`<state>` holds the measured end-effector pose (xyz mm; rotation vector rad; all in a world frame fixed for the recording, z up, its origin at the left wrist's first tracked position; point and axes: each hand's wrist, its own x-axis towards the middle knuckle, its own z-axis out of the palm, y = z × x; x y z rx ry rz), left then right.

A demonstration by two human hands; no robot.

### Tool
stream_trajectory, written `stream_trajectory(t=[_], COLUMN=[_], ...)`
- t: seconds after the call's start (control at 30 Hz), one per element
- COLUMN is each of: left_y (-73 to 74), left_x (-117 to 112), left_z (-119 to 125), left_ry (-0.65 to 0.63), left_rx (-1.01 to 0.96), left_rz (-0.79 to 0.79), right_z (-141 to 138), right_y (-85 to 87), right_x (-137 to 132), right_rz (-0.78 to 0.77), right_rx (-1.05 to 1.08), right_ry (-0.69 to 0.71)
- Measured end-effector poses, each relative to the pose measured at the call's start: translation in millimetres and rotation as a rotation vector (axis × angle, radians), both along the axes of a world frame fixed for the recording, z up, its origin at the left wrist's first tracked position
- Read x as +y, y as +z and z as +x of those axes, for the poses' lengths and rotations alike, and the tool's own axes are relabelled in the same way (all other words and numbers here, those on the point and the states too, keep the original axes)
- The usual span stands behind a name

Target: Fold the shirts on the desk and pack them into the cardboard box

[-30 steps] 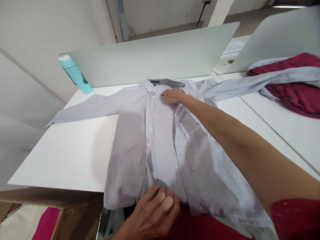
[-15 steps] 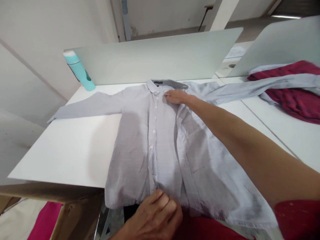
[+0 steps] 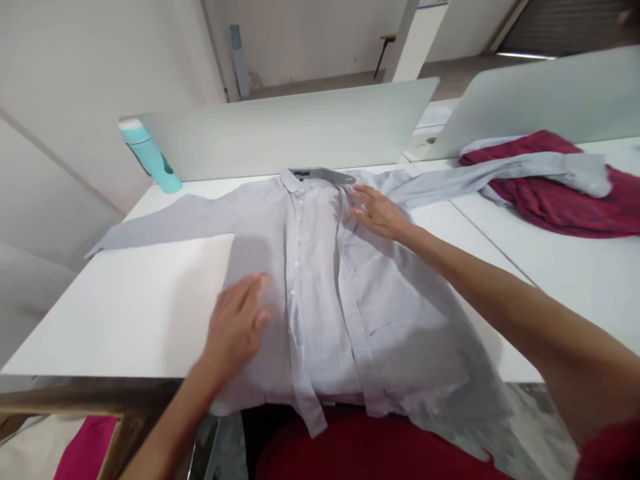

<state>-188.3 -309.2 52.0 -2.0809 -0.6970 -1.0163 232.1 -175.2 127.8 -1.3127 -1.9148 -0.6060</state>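
A light grey button-up shirt [image 3: 320,287] lies spread on its back, unbuttoned, with its collar at the far side and its lower hem over the near table edge. One sleeve stretches out to the left, the other to the right. My right hand [image 3: 377,212] is at the upper edge of the right front panel, just below the collar, fingers spread; whether it touches the cloth is hard to tell. Over the left front panel hovers my left hand [image 3: 239,327], blurred by motion, its fingers stretched out and holding nothing.
The shirt lies on a white table [image 3: 145,300]. A turquoise bottle [image 3: 153,157] leans against the frosted divider [image 3: 295,137]. At right, dark red cloth [image 3: 555,200] lies under the right sleeve's cuff. A cardboard box [image 3: 107,440] with fabric stands below the table at left.
My left hand has let go of the front placket near the hem and moved up and left. My right hand shifted right from the placket, its fingers spreading. The view tilted slightly.
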Motion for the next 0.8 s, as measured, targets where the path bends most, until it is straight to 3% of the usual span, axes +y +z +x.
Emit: stream_trajectory(t=[0.1, 0.2, 0.27, 0.37, 0.43, 0.53, 0.8], left_y=[44.6, 84.0, 106.1, 131.3, 140.5, 141.9, 137.0], left_x=[48.8, 97.5, 127.6, 166.1, 185.7, 205.3, 227.1], left_z=[-3.7, 9.3, 19.6, 28.1, 28.1, 22.7, 14.2], left_ry=[0.163, 0.267, 0.319, 0.373, 0.408, 0.481, 0.508], left_rx=[-0.008, 0.048, 0.06, 0.042, 0.03, 0.021, 0.016], left_rz=[-0.178, -0.319, -0.372, -0.411, -0.459, -0.535, -0.559], right_z=[25.9, 40.0, 43.2, 43.4, 42.9, 42.7, 45.2], right_y=[-38.7, -72.9, -87.3, -94.6, -93.7, -92.4, -99.6], right_x=[-32.6, -50.7, -56.7, -61.2, -62.8, -64.8, -66.9], right_rz=[0.049, 0.016, 0.015, 0.014, -0.002, -0.023, -0.021], right_rx=[0.006, -0.022, -0.022, -0.022, -0.026, -0.026, 0.002], right_ry=[-0.013, -0.02, -0.039, -0.06, -0.071, -0.078, -0.055])
